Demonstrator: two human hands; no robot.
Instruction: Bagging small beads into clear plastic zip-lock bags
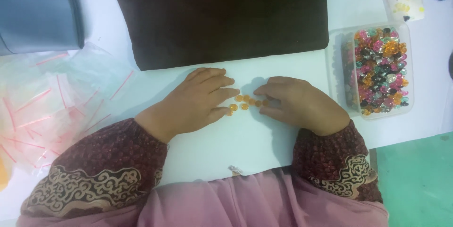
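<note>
Several small orange beads (245, 102) lie in a short cluster on the white table (245, 142), between my two hands. My left hand (198, 99) rests palm down, its fingertips touching the left end of the cluster. My right hand (297, 102) lies opposite with curled fingers touching the right end of the beads. Neither hand visibly lifts a bead off the table. Both wrists wear dark red patterned sleeves.
A clear plastic box (377, 69) full of mixed coloured beads stands at the right. A dark brown cloth mat (217, 14) lies behind the hands. Small clear zip bags with red strips (52, 109) are piled at the left. A grey-blue pouch (37, 10) sits at the top left.
</note>
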